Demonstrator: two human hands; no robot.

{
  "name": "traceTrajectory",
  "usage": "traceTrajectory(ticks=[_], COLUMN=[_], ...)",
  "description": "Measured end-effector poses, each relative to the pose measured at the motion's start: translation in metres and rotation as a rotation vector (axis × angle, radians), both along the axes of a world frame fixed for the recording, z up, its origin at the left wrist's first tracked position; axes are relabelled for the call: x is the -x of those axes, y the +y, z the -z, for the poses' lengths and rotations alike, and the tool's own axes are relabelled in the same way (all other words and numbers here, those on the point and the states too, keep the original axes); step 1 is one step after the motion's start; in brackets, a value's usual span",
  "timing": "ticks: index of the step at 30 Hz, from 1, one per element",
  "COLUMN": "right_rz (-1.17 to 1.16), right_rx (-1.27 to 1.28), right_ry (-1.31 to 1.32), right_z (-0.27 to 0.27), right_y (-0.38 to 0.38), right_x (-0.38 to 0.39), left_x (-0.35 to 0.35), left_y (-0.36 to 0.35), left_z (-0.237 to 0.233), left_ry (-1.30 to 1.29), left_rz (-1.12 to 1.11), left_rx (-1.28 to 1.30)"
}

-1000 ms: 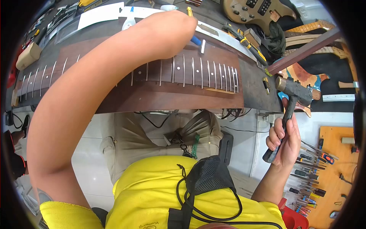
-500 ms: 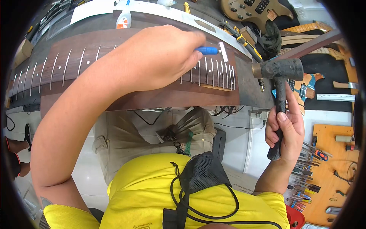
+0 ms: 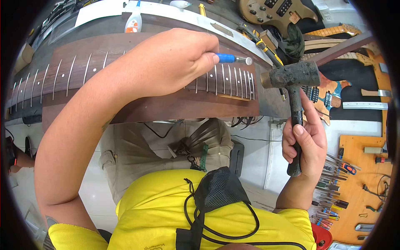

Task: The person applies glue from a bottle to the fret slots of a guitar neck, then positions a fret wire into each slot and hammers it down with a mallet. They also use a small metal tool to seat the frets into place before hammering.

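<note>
My left hand (image 3: 183,62) is closed around the blue handle of a small hammer (image 3: 227,58). Its round metal face (image 3: 248,61) points up toward me, above the far end of a dark fretboard (image 3: 54,83). Silver frets and white dots run along that fretboard, partly hidden by my left forearm. My right hand (image 3: 308,139) grips the black handle of a mallet (image 3: 293,75) upright, off the right end of the bench. The mallet's head is dark and worn, with a tan face on its left side.
A brown board (image 3: 137,110) lies under the fretboard. Behind it are a glue bottle (image 3: 133,21) and yellow-black pliers (image 3: 266,48). Guitar bodies (image 3: 283,14) and necks lie at the upper right. Several hand tools hang on an orange board (image 3: 354,166). Another person's leg (image 3: 18,160) shows at left.
The small hammer in my left hand has turned, so its head now shows end-on rather than lengthwise. The mallet in my right hand has moved slightly left.
</note>
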State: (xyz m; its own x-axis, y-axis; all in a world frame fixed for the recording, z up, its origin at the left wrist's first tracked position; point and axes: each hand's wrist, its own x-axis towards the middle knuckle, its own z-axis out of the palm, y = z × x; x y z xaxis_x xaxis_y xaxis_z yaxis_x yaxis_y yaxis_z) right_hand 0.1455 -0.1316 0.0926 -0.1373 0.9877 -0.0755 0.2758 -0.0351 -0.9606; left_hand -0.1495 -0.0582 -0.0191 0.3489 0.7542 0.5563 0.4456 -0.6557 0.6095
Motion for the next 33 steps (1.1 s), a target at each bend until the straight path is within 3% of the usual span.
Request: traceTrajectory(ticks=[4,7,13,16,23,29,33], right_rz=[-0.014,-0.021,-0.065,0.017,-0.084,-0.089,-0.055], right_rx=[-0.015,-0.078,-0.192,-0.294,-0.258,-0.174,-0.23], right_ry=[0.007,-0.042,-0.191,-0.232,-0.253,-0.355,-0.243], right_z=[0.003,0.003,0.005,0.006,0.009,0.017,0.009], right_y=[0.002,0.005,0.006,0.0,0.002,-0.003,-0.001], right_x=[-0.004,-0.003,-0.002,0.012,0.009,0.022,0.026], left_x=[-0.001,-0.002,-0.009,-0.02,-0.027,-0.024,-0.025], left_y=[-0.005,-0.007,-0.016,-0.018,-0.02,-0.023,-0.018], left_z=[-0.002,-0.002,-0.005,-0.001,0.003,0.01,0.003], left_ry=[-0.012,0.036,0.303,0.348,0.324,0.32,0.375], left_rz=[-0.055,-0.051,-0.126,-0.134,-0.198,-0.166,-0.182], left_rx=[0.074,-0.041,0.037,-0.086,-0.185,-0.106,-0.096])
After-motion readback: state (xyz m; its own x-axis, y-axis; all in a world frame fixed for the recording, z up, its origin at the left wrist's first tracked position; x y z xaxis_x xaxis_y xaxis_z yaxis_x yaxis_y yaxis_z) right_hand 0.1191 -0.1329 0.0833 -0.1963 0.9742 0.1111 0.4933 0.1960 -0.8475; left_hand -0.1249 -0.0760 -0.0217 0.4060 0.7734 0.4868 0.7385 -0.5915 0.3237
